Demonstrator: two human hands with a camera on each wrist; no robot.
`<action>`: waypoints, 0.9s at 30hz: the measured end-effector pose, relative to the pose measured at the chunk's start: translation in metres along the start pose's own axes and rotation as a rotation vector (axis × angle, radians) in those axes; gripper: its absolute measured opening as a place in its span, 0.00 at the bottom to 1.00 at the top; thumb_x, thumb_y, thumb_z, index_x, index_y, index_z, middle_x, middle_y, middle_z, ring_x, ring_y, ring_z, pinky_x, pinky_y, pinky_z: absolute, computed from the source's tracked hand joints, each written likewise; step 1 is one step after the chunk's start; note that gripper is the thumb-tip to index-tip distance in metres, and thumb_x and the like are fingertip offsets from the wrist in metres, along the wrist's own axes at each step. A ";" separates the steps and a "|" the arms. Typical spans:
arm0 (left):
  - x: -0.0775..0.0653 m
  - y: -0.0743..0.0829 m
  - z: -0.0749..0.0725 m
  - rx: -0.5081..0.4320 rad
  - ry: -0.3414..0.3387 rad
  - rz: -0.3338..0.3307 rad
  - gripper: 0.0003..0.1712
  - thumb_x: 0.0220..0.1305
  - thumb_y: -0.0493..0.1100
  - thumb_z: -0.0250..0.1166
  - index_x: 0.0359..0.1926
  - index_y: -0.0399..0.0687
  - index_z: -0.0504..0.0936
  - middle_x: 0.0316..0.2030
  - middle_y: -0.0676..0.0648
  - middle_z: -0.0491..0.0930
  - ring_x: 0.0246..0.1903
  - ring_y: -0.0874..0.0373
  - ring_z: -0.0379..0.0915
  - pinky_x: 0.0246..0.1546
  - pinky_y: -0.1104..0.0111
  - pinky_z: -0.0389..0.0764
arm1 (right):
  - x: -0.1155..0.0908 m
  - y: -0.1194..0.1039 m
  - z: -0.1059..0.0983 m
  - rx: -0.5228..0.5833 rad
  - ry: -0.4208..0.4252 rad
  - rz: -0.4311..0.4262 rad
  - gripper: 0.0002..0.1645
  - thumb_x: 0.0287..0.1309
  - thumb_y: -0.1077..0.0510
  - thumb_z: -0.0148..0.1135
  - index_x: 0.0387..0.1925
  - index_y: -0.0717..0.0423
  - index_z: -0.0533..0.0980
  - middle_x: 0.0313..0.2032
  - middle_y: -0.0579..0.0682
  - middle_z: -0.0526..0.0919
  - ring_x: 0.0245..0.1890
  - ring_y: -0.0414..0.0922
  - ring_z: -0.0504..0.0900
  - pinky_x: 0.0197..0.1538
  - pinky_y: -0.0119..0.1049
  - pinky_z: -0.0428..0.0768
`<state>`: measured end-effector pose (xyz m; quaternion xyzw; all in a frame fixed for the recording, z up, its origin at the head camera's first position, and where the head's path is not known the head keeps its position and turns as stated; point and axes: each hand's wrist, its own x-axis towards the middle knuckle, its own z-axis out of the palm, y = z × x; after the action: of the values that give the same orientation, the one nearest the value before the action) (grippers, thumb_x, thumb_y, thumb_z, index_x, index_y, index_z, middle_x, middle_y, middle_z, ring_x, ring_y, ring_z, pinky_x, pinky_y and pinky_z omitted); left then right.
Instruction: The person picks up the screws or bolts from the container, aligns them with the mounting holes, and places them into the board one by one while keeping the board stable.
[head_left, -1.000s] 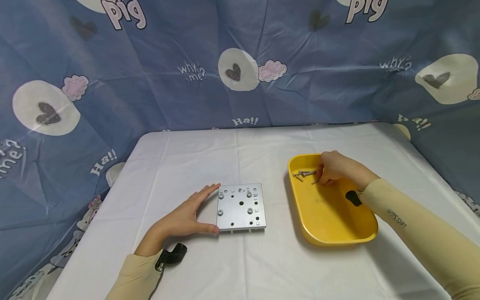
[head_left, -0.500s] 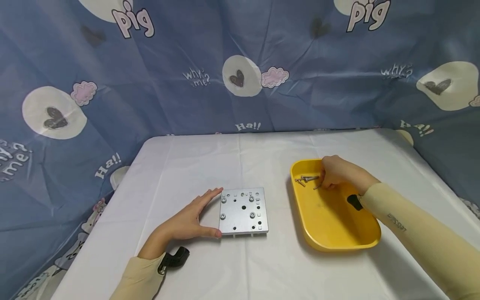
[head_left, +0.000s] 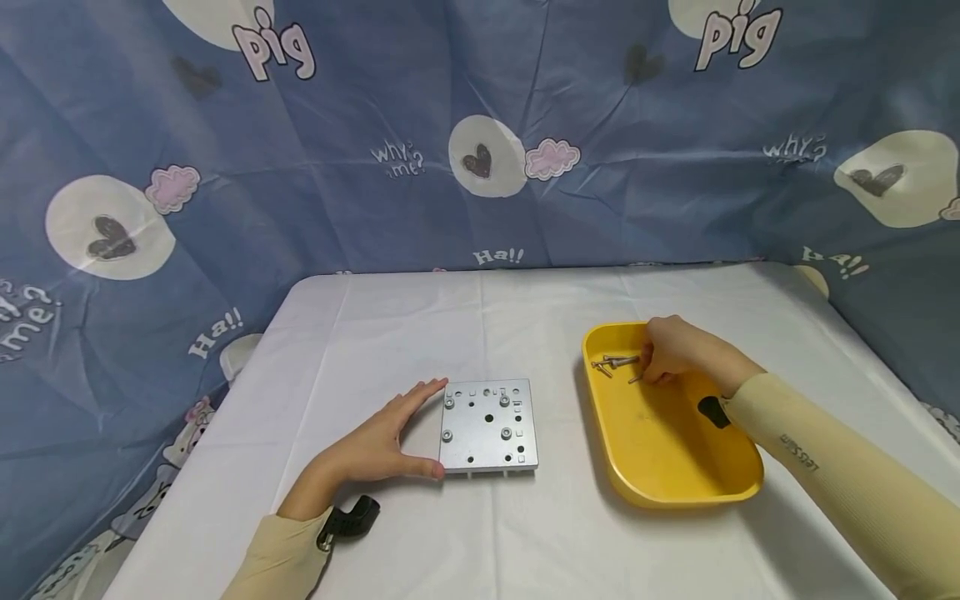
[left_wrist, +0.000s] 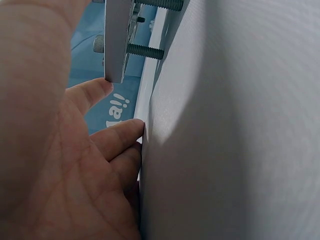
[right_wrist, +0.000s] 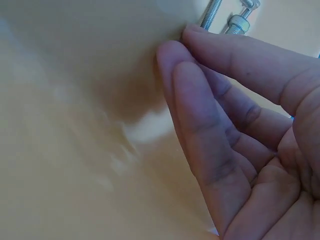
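Observation:
A silver metal plate (head_left: 487, 446) with several holes and socket-head screws lies on the white table (head_left: 420, 333). In the left wrist view, a threaded shank (left_wrist: 145, 51) juts from its underside toward the cloth. My left hand (head_left: 367, 446) is spread at its left side, thumb and forefinger stretched straight to the two corners; the other fingers rest on the cloth. Inside the yellow tray (head_left: 648, 446), my right hand (head_left: 671, 350) pinches a small screw (head_left: 635, 379) between thumb and fingertips. Its head is hidden by the fingers.
Several loose screws (head_left: 617, 362) lie at the tray's far left, just beside the right hand. The tray's raised rim (head_left: 600, 425) stands between plate and right hand. A patterned blue curtain (head_left: 375, 217) hangs behind the table.
The head view has shifted slightly, so everything sits a little lower in it. Both hands stay in place, the left at the plate, the right at the screw in the tray.

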<state>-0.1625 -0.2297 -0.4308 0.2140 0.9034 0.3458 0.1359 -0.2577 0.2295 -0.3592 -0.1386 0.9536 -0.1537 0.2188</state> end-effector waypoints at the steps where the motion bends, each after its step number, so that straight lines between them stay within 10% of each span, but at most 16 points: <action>1: 0.000 0.000 0.000 0.003 0.000 0.001 0.72 0.45 0.65 0.87 0.86 0.69 0.55 0.87 0.43 0.51 0.86 0.32 0.41 0.83 0.30 0.45 | 0.000 0.000 0.000 0.002 0.002 -0.001 0.05 0.52 0.65 0.77 0.30 0.60 0.86 0.24 0.49 0.87 0.23 0.39 0.82 0.30 0.28 0.81; 27: 0.004 0.001 0.001 0.016 -0.007 0.001 0.73 0.45 0.65 0.87 0.86 0.69 0.53 0.87 0.45 0.51 0.86 0.35 0.41 0.85 0.34 0.43 | 0.005 -0.008 0.003 -0.067 0.001 -0.116 0.04 0.52 0.66 0.74 0.27 0.56 0.85 0.23 0.46 0.84 0.25 0.41 0.77 0.33 0.32 0.76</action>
<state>-0.1656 -0.2271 -0.4311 0.2169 0.9056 0.3377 0.1372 -0.2596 0.2200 -0.3610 -0.2009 0.9487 -0.1342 0.2040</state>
